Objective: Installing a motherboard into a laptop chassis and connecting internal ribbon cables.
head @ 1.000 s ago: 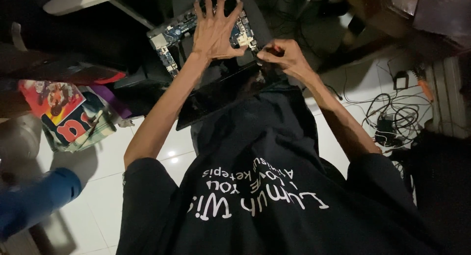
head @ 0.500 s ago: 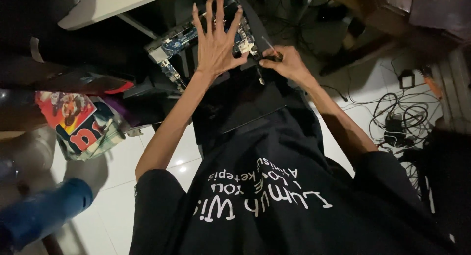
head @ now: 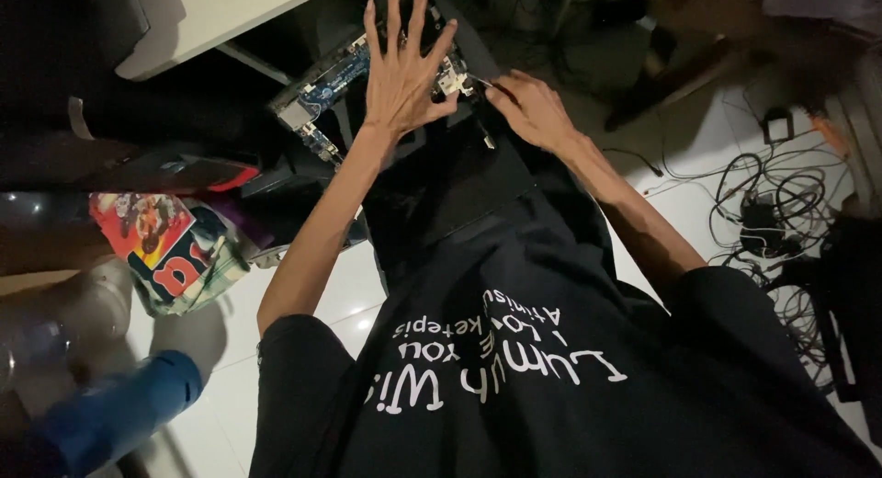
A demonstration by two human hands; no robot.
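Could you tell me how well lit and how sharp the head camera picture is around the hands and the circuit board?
Head view: dim overall, with the top and left edges nearly black. The left hand, spread flat on the blue circuit board, is reasonably sharp. The right hand is softer, and what it pinches is too small to tell. The blue bottle at the lower left is blurred. The white floor tiles show faint glare.

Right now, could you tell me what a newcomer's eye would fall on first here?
The left hand, fingers spread wide, lies flat on a blue circuit board at top centre. Beside it, the right hand pinches a thin tool whose tip meets the board's edge. At lower left, a colourful bag stands out on the white tiled floor.
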